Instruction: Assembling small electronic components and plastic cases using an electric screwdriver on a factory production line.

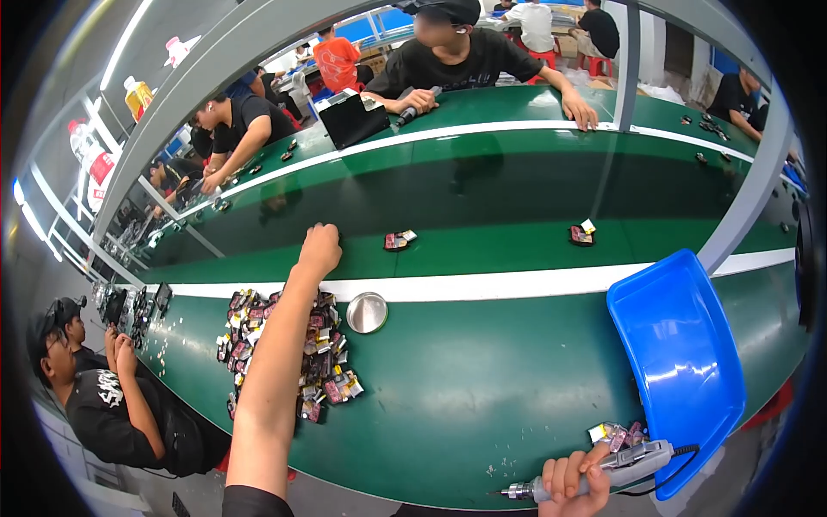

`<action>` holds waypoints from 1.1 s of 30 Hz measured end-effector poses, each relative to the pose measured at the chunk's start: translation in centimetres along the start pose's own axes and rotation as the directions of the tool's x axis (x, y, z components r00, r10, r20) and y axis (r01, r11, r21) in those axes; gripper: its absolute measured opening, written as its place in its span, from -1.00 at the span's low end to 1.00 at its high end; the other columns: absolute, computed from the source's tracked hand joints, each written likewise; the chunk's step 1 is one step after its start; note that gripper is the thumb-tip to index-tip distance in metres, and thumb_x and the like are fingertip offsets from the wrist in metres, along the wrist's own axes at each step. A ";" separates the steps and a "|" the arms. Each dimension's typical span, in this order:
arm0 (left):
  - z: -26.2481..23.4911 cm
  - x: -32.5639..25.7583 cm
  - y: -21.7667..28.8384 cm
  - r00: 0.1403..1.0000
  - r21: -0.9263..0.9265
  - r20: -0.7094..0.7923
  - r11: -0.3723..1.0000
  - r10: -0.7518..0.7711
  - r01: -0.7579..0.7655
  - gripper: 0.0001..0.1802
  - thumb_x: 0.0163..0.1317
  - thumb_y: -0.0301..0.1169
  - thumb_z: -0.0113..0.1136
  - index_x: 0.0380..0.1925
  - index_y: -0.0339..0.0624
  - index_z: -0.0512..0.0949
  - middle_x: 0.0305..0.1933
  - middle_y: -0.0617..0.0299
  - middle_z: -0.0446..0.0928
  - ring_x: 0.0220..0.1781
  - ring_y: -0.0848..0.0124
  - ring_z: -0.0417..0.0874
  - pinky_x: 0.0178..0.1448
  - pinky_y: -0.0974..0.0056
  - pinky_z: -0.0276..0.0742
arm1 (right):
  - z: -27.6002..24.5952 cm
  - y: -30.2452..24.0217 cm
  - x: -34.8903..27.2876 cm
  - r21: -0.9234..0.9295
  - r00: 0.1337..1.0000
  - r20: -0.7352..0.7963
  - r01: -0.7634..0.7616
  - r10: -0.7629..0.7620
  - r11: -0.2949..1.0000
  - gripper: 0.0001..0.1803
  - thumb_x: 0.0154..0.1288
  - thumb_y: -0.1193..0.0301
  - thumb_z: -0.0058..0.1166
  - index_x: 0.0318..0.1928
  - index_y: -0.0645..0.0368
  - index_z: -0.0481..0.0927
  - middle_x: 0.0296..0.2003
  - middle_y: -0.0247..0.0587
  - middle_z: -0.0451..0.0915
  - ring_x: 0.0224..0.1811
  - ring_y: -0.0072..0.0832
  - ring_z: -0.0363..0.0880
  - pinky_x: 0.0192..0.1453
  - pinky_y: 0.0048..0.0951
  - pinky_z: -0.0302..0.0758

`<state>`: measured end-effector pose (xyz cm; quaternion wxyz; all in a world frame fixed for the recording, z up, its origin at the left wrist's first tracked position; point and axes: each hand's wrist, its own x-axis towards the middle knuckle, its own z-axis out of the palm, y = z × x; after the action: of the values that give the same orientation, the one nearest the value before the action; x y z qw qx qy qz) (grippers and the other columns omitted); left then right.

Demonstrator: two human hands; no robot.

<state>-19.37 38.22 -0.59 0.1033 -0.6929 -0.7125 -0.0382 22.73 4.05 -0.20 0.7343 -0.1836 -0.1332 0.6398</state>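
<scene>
My left hand (320, 250) reaches out over the dark conveyor belt (482, 194), its fingers curled closed. What it grips, if anything, is hidden behind the fingers. Under that forearm lies a heap of small black electronic units (323, 353) with pink and yellow-white parts, partly covered by the arm. At the front right edge of the green bench, my right hand (568, 484) is wrapped around a grey electric screwdriver (639, 464), its bit pointing left. Several similar units (616, 435) lie just beyond that hand, beside a blue plastic bin (689, 362).
A round metal tin (367, 312) stands right of the heap. Two units, one at centre (399, 240) and one farther right (582, 233), lie on the belt. Grey frame posts (748, 185) rise at the right. Across the belt a co-worker (452, 60) sits; others work at left.
</scene>
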 end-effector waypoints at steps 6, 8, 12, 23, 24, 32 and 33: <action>-5.2 -5.7 6.4 0.958 -0.405 -0.077 0.870 0.275 -0.282 -0.73 0.23 -0.59 -0.02 -0.11 -0.40 0.57 -0.07 -0.21 0.53 0.04 -0.12 0.52 0.17 0.04 0.41 | -0.7 0.1 0.0 -0.076 0.996 -0.017 0.084 -0.086 0.994 -0.85 0.36 0.37 -0.14 -0.34 0.11 0.25 -0.75 -0.43 0.17 -0.80 -0.64 0.11 -0.57 -0.48 0.24; -7.5 -10.3 9.9 0.905 -0.465 -0.094 0.786 0.414 -0.408 -0.72 0.19 -0.62 -0.04 -0.10 -0.41 0.54 -0.04 -0.20 0.51 0.06 -0.10 0.50 0.19 0.05 0.39 | -1.2 0.2 0.0 -0.089 0.997 -0.009 0.075 -0.076 0.993 -0.85 0.35 0.37 -0.14 -0.35 0.11 0.25 -0.75 -0.43 0.17 -0.80 -0.63 0.12 -0.56 -0.47 0.24; -9.7 -21.6 15.9 0.708 -0.348 -0.052 0.652 0.704 -0.674 -0.49 -0.03 -0.64 0.07 0.03 -0.44 0.42 0.10 -0.11 0.42 0.09 0.01 0.49 0.14 0.13 0.50 | -1.2 0.0 -0.3 -0.121 0.997 -0.002 0.075 -0.076 0.990 -0.86 0.34 0.38 -0.14 -0.36 0.11 0.27 -0.75 -0.42 0.19 -0.79 -0.63 0.13 -0.55 -0.47 0.25; -10.3 -32.9 17.9 0.743 -0.428 -0.254 0.617 0.619 -0.660 -0.54 -0.24 -0.65 0.20 -0.19 -0.55 0.54 -0.08 -0.09 0.53 -0.13 0.15 0.58 -0.18 0.23 0.62 | 2.3 3.7 -4.6 -0.124 0.949 -0.067 -0.313 0.307 0.942 -0.89 0.29 0.33 -0.12 -0.32 0.05 0.31 -0.72 -0.41 0.21 -0.72 -0.55 0.22 -0.40 -0.38 0.29; -9.8 -33.1 18.1 0.721 -0.386 -0.321 0.610 0.614 -0.692 -0.60 -0.23 -0.63 0.21 -0.26 -0.56 0.56 -0.14 -0.09 0.57 -0.22 0.16 0.61 -0.25 0.26 0.63 | 2.3 4.3 -5.0 -0.148 0.941 -0.054 -0.339 0.335 0.929 -0.90 0.30 0.33 -0.13 -0.30 0.05 0.31 -0.70 -0.41 0.24 -0.69 -0.53 0.25 -0.35 -0.37 0.29; -10.1 -35.3 18.7 0.683 -0.302 -0.342 0.613 0.645 -0.730 -0.69 -0.13 -0.57 0.21 -0.33 -0.58 0.57 -0.20 -0.19 0.59 -0.22 0.10 0.65 -0.20 0.28 0.65 | 2.5 5.9 -6.6 -0.305 0.930 -0.118 -0.367 0.347 0.879 -0.84 0.28 0.30 -0.05 -0.31 0.07 0.30 -0.61 -0.34 0.30 -0.60 -0.48 0.31 -0.42 -0.36 0.30; -10.1 -35.5 18.7 0.687 -0.310 -0.343 0.613 0.641 -0.727 -0.69 -0.13 -0.57 0.21 -0.33 -0.58 0.57 -0.20 -0.19 0.59 -0.22 0.10 0.65 -0.20 0.28 0.65 | 2.6 5.8 -6.5 -0.326 0.928 -0.132 -0.372 0.348 0.869 -0.83 0.28 0.29 -0.05 -0.31 0.07 0.30 -0.62 -0.34 0.30 -0.62 -0.48 0.29 -0.44 -0.35 0.31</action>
<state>0.85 2.18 0.54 0.0275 -0.9099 -0.3521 -0.2174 15.53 -1.51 -0.16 0.5625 -0.3530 -0.1812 0.7253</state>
